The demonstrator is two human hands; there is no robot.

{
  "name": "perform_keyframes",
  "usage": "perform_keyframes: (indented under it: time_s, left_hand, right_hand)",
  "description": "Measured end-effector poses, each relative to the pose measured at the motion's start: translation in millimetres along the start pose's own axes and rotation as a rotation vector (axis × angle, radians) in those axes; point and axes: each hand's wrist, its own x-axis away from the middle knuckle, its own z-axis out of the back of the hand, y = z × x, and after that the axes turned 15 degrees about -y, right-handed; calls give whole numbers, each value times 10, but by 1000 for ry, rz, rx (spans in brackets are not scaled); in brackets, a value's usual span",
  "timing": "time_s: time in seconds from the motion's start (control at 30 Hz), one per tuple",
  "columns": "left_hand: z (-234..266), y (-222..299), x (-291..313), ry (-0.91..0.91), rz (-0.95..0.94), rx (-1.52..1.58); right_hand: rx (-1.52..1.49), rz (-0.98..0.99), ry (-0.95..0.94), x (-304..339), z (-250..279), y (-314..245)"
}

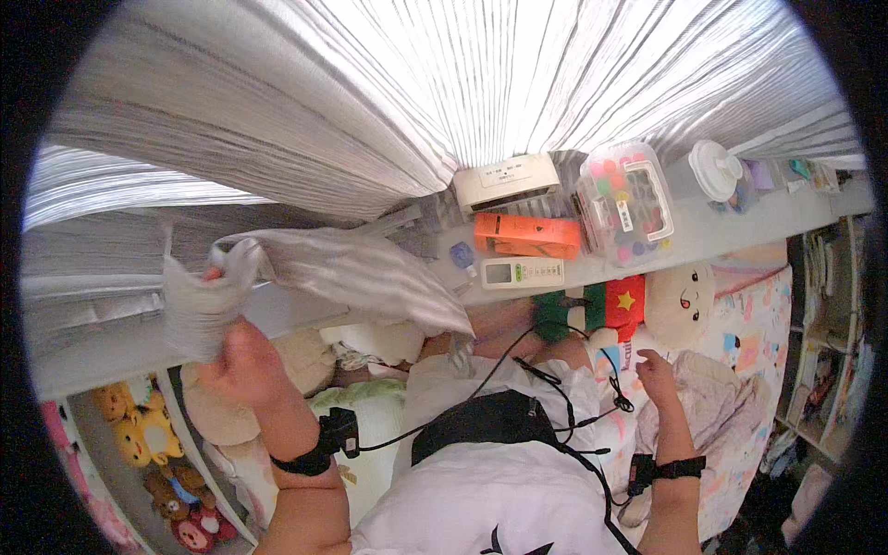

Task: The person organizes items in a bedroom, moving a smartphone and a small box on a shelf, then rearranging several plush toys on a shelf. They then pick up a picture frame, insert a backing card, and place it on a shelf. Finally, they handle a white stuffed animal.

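My left hand [242,363] is raised at the left, its fingers closed around a bunched fold of pale striped curtain [215,294]. A loose length of the fabric [370,268] trails from the bunch to the right over the windowsill. Part of the fingers is hidden behind the cloth. Low on the right, my right hand [655,372] hovers over the bed with its fingers loosely bent and apart, holding nothing. Closest to it are a round-headed plush toy [680,310] and a rumpled pale blanket [721,398].
On the windowsill [768,222] stand a white box [506,183], an orange box [527,235], a white remote control [523,273], a clear plastic case [627,199] and a white-lidded jar [715,173]. Black cables [564,430] hang before me. Shelves with plush toys [148,435] flank the bed.
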Motion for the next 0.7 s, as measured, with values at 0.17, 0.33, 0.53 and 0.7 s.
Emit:
perform_keyframes:
  time_s: [0.17,0.33,0.53,0.7]
  left_hand:
    - [-130,-939,335,-813,356,-373]
    - [-607,-1365,872,-906,710,-818]
    - [-860,-1299,950,-968,642,-996]
    - [-706,-1397,1137,-1024,581,-949]
  right_hand:
    - [143,127,-10,-25,-221,-253]
    - [305,90,-76,-44,-119,-847]
    - [350,199,-47,16,-49,-1167]
    - [354,214,-52,41,-89,-1180]
